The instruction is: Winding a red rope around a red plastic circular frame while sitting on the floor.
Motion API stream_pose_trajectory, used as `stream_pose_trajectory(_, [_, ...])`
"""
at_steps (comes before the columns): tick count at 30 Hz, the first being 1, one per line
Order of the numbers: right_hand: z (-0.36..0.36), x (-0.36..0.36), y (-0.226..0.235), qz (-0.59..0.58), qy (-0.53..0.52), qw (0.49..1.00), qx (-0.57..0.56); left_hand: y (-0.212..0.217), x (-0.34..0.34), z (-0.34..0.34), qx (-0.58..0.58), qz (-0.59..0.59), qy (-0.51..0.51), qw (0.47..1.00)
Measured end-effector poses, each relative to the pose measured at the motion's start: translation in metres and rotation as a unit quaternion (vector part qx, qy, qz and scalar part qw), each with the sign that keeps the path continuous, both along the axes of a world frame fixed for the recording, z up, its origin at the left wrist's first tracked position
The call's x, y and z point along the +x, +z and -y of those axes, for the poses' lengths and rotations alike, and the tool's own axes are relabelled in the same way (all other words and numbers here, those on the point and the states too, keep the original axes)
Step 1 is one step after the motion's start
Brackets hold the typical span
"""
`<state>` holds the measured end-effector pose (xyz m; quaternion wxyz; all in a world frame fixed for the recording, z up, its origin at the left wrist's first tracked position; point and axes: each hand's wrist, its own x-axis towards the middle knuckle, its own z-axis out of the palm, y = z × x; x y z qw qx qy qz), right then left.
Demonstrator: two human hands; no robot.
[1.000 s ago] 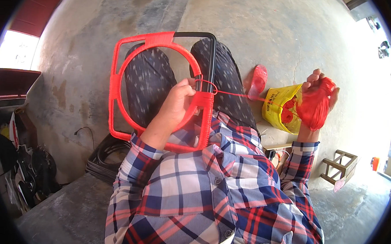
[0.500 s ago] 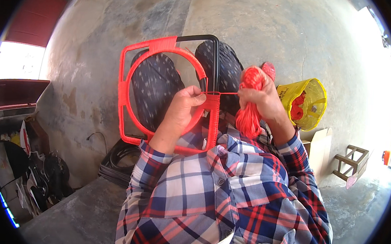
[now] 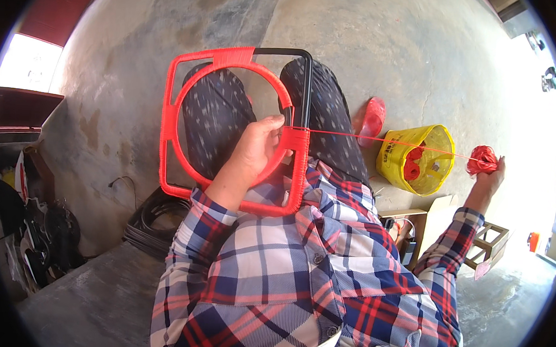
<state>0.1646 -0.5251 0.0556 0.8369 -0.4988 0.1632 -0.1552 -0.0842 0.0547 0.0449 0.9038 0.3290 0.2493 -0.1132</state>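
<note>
On the lap: a seated person in a red, white and blue plaid shirt works over a bare concrete floor [image 3: 423, 49], with both dark dotted trouser legs stretched out ahead.
Frame: square metal frame with a ring inside it [image 3: 230, 130], mostly wrapped in red cord, one upper corner bare black, propped across the thighs.
Bucket: yellow plastic bucket [image 3: 417, 159] holding red material, standing on the floor to the person's right, beside a red sandal [image 3: 372, 120].
Left hand: left hand [image 3: 257, 148] with fingers curled around the ring, close to the wrapped right bar.
Right hand: right hand [image 3: 490, 178] stretched far out to the side, fingers closed on a bunched ball of red cord [image 3: 482, 159].
Cord: thin red strand [image 3: 380, 140] drawn taut from the frame's right bar, over the bucket, to the ball.
</note>
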Motion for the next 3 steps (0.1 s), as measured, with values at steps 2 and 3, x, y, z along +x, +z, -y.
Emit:
stream_pose_trajectory(2, [-0.019,-0.013,-0.017,0.022,0.085,0.995,0.045,0.002,0.001,0.001,0.000,-0.010,0.001,1.000])
stream_pose_trajectory(3, [-0.040,-0.022,-0.031,0.050,0.170,0.983,0.039,0.002,0.004,0.001,0.004,-0.019,-0.004,1.000])
